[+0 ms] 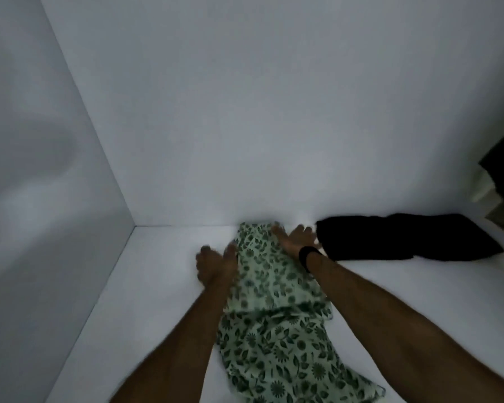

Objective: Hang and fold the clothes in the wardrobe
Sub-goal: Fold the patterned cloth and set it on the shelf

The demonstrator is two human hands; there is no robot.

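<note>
A pale green garment with a dark leaf-and-flower print (274,315) lies on the white wardrobe shelf (146,286), stretching from the back wall toward me. My left hand (215,264) lies at the cloth's left edge, fingers blurred, thumb touching the fabric. My right hand (295,238) rests flat on the far end of the garment with fingers spread; a black band circles that wrist. A folded black garment (404,241) lies just right of my right hand, against the back wall.
The white back wall (274,112) and left side wall (41,170) close the compartment. At the right edge hang dark clothes (503,170). Bare shelf lies left of the printed garment and in front of the black one.
</note>
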